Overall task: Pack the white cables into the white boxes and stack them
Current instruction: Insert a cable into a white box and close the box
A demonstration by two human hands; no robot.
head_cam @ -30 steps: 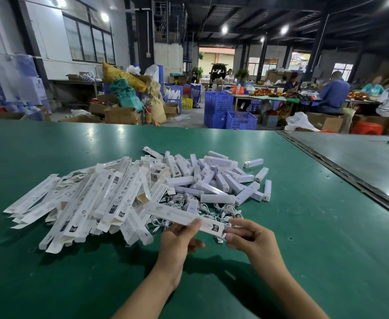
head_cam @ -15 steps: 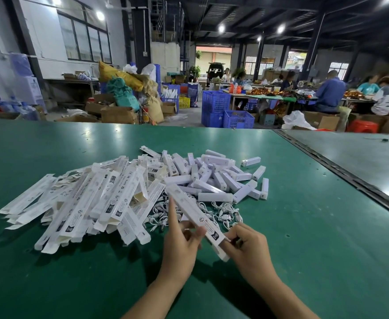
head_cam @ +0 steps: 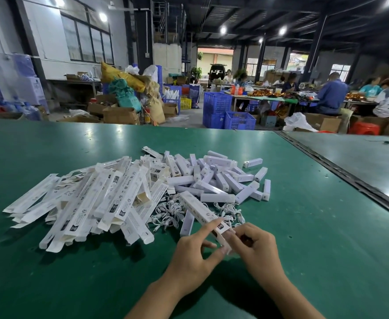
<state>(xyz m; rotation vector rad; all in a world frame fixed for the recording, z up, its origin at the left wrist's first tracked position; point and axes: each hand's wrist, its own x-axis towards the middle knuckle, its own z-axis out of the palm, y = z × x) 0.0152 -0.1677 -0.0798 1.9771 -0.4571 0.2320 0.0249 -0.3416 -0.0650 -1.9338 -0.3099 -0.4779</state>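
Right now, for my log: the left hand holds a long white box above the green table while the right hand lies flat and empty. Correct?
No: in the head view the right hand also grips the long white box, at its near end; the left hand holds it above the green table.

Table top: green sheet, smooth, semi-gloss; lamp glare at the far edge, small pits and scuffs.
Flattened boxes, left heap: white paperboard, smooth satin face, black print; inner faces raw tan, matt.
Closed boxes, right heap: white paperboard, plain, low sheen.
Held box, near: white card, printed.
Cables: white plastic sheath, glossy.
Crates, far: blue moulded plastic, lattice walls.
Cartons, far left: brown cardboard, matt.
Bag, far right: thin white plastic film, crumpled.
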